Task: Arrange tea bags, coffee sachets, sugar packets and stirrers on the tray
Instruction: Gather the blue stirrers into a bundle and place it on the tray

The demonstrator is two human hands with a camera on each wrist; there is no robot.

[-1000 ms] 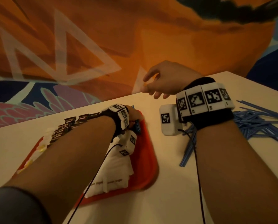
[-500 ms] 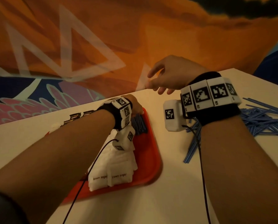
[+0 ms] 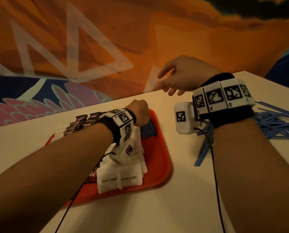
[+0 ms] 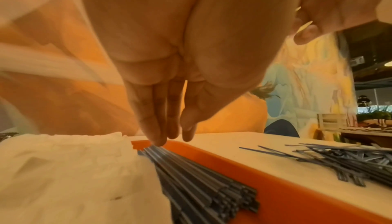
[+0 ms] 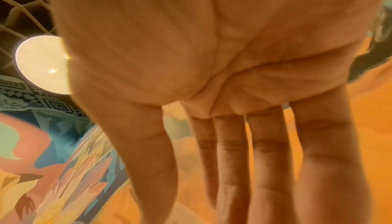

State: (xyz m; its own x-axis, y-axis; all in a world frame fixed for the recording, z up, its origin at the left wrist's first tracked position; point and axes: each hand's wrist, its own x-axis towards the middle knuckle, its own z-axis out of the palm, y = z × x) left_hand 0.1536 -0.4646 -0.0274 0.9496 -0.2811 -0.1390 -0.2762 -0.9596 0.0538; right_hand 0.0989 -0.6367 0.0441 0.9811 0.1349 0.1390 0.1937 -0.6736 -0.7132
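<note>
A red tray (image 3: 162, 158) lies on the pale table. On it are white brown-sugar packets (image 3: 121, 175), dark coffee sachets (image 3: 83, 121) at the far left, and a bundle of blue stirrers (image 3: 148, 130) along the right rim. My left hand (image 3: 140, 113) reaches down to the far end of that bundle; in the left wrist view its straight fingers (image 4: 157, 127) touch the stirrers (image 4: 201, 185) by the tray rim (image 4: 265, 177). My right hand (image 3: 179, 76) hovers past the table's far edge, fingers straight and loose (image 5: 265, 160), holding nothing.
A loose heap of blue stirrers (image 3: 274, 121) lies on the table right of the tray, also seen in the left wrist view (image 4: 339, 160). The table's far edge (image 3: 106, 101) runs just behind the tray. A patterned orange wall is beyond.
My left hand has moved toward the far end of the stirrer bundle on the tray, uncovering its near part. The right hand has lifted slightly and stayed empty.
</note>
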